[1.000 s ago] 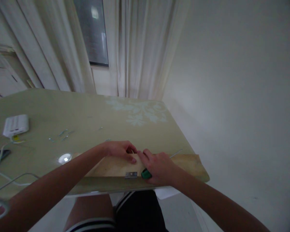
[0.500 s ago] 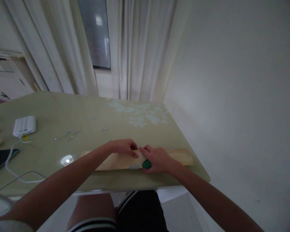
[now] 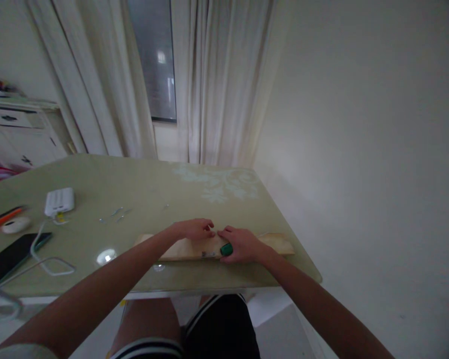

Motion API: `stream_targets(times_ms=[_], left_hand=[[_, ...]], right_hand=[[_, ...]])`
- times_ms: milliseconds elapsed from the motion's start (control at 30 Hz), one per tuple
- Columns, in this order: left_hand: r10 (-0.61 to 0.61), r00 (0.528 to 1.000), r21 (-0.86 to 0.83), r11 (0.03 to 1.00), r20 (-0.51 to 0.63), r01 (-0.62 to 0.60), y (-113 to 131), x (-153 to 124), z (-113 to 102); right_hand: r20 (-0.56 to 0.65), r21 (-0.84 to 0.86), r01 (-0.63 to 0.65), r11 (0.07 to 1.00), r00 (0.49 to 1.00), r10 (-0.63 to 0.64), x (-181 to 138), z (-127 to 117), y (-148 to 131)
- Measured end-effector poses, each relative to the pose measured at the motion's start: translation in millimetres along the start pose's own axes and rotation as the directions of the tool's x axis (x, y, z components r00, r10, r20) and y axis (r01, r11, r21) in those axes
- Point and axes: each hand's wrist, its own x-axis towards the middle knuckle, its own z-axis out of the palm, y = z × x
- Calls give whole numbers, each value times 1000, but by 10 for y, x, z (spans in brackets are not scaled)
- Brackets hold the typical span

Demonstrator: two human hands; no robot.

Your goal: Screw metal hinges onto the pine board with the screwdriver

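A long pale wooden board [image 3: 187, 250] lies flat along the front of the table. A small metal hinge [image 3: 208, 255] sits at its near edge. My right hand [image 3: 241, 244] is closed around a green-handled screwdriver [image 3: 226, 249] and rests over the board; the handle's end shows by the thumb, while much of the tool is hidden under the palm. Just left of it, my left hand [image 3: 196, 229] is above the board's far edge, fingers bent and drawn together near the right fingertips. Anything between the left fingers is too small to make out.
Several small metal pieces [image 3: 117, 212] lie beyond the left forearm. At the left are a white power bank [image 3: 60, 200] with a cable, a dark phone [image 3: 13, 257], a white rounded case [image 3: 15, 225] and an orange-and-black item [image 3: 3, 218]. A wall [image 3: 359, 174] stands right of the table.
My left hand has lifted slightly from the board, its fingertips drawing together. My right hand keeps the screwdriver over the board. The camera view has shifted a little.
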Motion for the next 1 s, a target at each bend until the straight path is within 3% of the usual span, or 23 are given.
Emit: stream_targets(times_ms=[200,267,400,567,667,733,833,900,967,1000], left_hand=[[46,999,164,985,-7,-45,38,-328,152],[84,995,230,971,-60,-68,17,-384,230],[144,980,253,962,-137,-106,-32,-394,311],[160,981,267,955,-105,-128,-29,-370,257],[129,985,269,958,-115,-94,-14,-406,270],[101,981,262,963,-166,-55,-17,-462,343],[113,943,241,970,-313,-36,-50,-571,570],[160,877,266,963,-454,-38,-89,-634,773],[244,768,326,944,-591,-50,-125,-673,969],[293,710,358,932,-640,-63,-138,-684,1051]], right_hand=[[-44,39,-22,999,999,24,-56,48,53],[-68,45,-37,998,997,40,-84,56,36],[-118,64,-89,994,988,96,-112,70,-12],[-146,56,-106,993,983,113,-109,90,-53],[-268,100,-146,984,949,168,-165,107,-84],[-428,148,-156,977,880,205,-243,149,-115],[-710,161,-79,984,683,171,-375,302,-175],[-826,74,-15,997,560,69,-428,451,-219],[-895,-58,40,997,441,-70,-436,595,-260],[-899,-113,65,991,419,-130,-426,653,-278]])
